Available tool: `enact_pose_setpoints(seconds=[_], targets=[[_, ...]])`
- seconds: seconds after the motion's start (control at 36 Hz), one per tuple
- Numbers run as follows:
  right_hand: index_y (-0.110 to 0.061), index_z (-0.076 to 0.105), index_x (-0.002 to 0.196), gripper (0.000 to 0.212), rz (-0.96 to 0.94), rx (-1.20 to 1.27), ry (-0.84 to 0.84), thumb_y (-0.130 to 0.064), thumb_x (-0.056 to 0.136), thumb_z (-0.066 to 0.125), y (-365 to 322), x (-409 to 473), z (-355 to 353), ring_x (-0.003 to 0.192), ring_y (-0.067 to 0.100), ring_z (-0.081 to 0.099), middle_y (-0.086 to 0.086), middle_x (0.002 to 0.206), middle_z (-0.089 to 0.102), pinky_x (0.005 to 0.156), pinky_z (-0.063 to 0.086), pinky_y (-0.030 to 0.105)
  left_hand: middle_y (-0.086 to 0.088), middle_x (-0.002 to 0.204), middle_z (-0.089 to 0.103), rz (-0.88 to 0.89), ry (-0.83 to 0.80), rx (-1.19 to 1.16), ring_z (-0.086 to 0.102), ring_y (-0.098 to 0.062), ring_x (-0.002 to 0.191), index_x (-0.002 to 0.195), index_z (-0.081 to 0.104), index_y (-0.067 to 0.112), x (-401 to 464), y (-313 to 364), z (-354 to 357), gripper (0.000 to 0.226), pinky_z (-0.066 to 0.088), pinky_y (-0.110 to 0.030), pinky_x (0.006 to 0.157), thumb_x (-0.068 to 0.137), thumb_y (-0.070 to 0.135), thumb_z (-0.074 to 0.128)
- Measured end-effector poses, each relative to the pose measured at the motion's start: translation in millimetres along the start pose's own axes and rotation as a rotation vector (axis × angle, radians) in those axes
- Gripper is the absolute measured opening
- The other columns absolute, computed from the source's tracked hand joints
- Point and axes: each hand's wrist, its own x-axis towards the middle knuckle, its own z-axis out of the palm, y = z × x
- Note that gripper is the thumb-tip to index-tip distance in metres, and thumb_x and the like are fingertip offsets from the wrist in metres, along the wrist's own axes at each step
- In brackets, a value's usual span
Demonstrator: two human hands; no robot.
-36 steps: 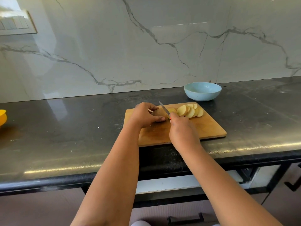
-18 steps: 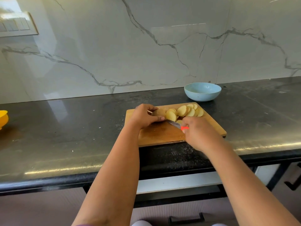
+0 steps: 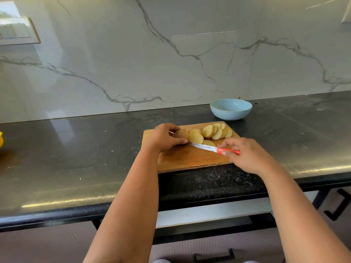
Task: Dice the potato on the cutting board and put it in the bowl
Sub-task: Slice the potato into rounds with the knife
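Potato (image 3: pixel 181 134) end sits on the cutting board (image 3: pixel 182 158), gripped by our left hand (image 3: pixel 164 137); our right hand (image 3: pixel 245 154), loosely holding the knife (image 3: pixel 210 148), should firm up, and we tuck fingertips back before slicing.

Left hand (image 3: pixel 164 137) curled, fingers gripping. Right hand (image 3: pixel 245 153) out to the side, fingertips pinching. Both forearms stretched forward.

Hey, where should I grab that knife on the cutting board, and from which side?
Take the knife by its red handle, coming from the right. The blade points left toward the left hand on the potato; the right hand already has the handle.
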Motion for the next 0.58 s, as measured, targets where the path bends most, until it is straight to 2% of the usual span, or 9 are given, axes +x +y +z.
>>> enact_pose_setpoints(seconds=[0.11,0.28,0.39,0.44,0.5,0.58], targets=[[-0.037,0.066,0.103,0.012,0.018,0.034,-0.034,-0.032,0.093,0.061,-2.9,6.7,-5.2,0.086,0.008,0.062,-0.012,0.094,0.063,0.078,0.048,0.029,0.007,0.114,0.062,-0.009,0.003,-0.014,0.058,-0.010,0.097,0.126,0.062,0.023,-0.4,-1.3,-1.4,0.062,0.043,-0.016,0.069,0.071,0.040,0.085],[-0.041,0.065,0.102,0.012,0.044,0.055,-0.046,-0.033,0.093,0.062,8.5,11.0,-15.8,0.081,0.005,0.063,-0.006,0.081,0.069,0.071,0.046,0.027,0.006,0.117,0.064,-0.010,-0.015,-0.021,0.058,-0.009,0.098,0.126,0.063,0.024,0.1,-2.1,-1.4,0.061,0.045,-0.019,0.074,0.071,0.038,0.085],[-0.040,0.066,0.104,0.014,0.042,0.045,0.006,-0.032,0.094,0.061,18.1,15.2,-13.9,0.076,0.000,0.062,-0.008,0.079,0.069,0.062,0.040,0.020,0.007,0.115,0.063,-0.004,-0.009,-0.017,0.057,-0.008,0.097,0.126,0.063,0.023,0.1,-1.3,-0.2,0.061,0.043,-0.018,0.071,0.071,0.036,0.086],[-0.040,0.065,0.103,0.013,0.033,0.044,0.028,-0.031,0.094,0.061,17.8,17.1,-9.3,0.085,0.002,0.062,-0.011,0.086,0.064,0.067,0.041,0.020,0.006,0.116,0.063,-0.005,-0.014,-0.016,0.058,-0.009,0.099,0.127,0.063,0.022,0.2,-0.6,0.4,0.061,0.044,-0.020,0.075,0.072,0.035,0.086],[-0.037,0.066,0.106,0.014,0.025,0.025,0.058,-0.031,0.094,0.060,17.5,19.8,-4.5,0.101,0.010,0.060,-0.012,0.088,0.057,0.078,0.044,0.026,0.005,0.117,0.063,-0.009,-0.019,-0.012,0.057,-0.010,0.100,0.127,0.062,0.023,0.1,0.1,0.4,0.061,0.044,-0.021,0.076,0.072,0.035,0.085],[-0.035,0.067,0.107,0.015,0.027,0.019,0.103,-0.029,0.094,0.061,15.7,22.3,0.2,0.105,0.016,0.060,-0.009,0.089,0.061,0.079,0.050,0.031,0.006,0.117,0.063,-0.009,-0.014,-0.011,0.057,-0.010,0.100,0.128,0.062,0.023,-0.6,0.8,0.2,0.062,0.043,-0.019,0.073,0.072,0.036,0.085]])
